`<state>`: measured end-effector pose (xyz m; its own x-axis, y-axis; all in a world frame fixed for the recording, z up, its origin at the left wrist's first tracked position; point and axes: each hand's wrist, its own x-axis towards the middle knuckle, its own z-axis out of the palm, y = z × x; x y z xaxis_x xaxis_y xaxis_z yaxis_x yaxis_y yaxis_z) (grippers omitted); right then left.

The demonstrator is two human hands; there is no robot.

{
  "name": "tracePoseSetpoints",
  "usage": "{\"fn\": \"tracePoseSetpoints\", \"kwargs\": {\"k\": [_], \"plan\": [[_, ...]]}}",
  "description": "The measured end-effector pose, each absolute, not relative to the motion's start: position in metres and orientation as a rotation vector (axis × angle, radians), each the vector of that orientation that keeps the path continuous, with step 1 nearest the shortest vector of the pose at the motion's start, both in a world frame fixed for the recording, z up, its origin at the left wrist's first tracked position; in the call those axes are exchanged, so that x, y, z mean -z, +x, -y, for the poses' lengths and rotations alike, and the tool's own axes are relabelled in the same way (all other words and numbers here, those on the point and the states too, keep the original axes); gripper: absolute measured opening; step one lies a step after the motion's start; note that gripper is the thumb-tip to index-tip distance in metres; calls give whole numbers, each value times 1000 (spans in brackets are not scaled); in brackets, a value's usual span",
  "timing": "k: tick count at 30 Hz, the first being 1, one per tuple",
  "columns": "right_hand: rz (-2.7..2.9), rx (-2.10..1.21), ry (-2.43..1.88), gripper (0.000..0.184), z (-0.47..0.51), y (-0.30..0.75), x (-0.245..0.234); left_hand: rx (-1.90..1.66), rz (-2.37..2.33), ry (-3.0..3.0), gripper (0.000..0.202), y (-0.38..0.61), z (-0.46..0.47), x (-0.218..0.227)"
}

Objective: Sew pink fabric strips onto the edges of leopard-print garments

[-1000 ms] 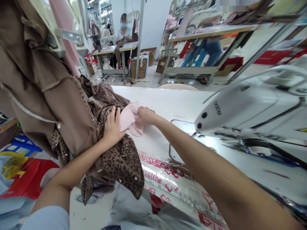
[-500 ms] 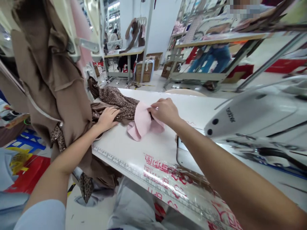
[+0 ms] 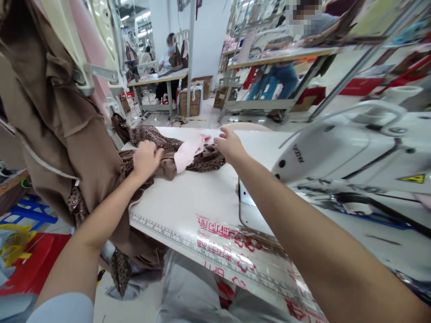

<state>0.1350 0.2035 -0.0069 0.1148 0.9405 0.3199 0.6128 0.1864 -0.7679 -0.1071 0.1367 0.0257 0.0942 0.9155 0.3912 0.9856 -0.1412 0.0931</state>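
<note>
Leopard-print fabric (image 3: pixel 151 135), left hand (image 3: pixel 145 159) gripping it, right hand (image 3: pixel 229 144) open (just beside pink cloth (image 3: pixel 189 153))

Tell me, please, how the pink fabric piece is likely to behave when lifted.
The pink fabric piece looks thin and floppy, lying in soft folds, so it would probably drape when lifted. It seems light and may slide easily on the glossy white table top.

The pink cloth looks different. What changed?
The right hand let go of the pink cloth and moved away to the right. The cloth now lies on the leopard-print fabric. The left hand stays on that fabric. The brown garment still hangs.
</note>
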Motion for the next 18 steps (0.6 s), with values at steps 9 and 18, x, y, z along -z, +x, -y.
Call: {"fn": "tracePoseSetpoints", "kwargs": {"k": [9, 18], "plan": [[2239, -48, -1463, 22, -154, 123, 52, 590, 1929, -2291, 19, -75, -149, -1], [2448, 241, -1393, 15, -143, 139, 47, 813, 1954, -2115, 42, -126, -171, -96]]}}
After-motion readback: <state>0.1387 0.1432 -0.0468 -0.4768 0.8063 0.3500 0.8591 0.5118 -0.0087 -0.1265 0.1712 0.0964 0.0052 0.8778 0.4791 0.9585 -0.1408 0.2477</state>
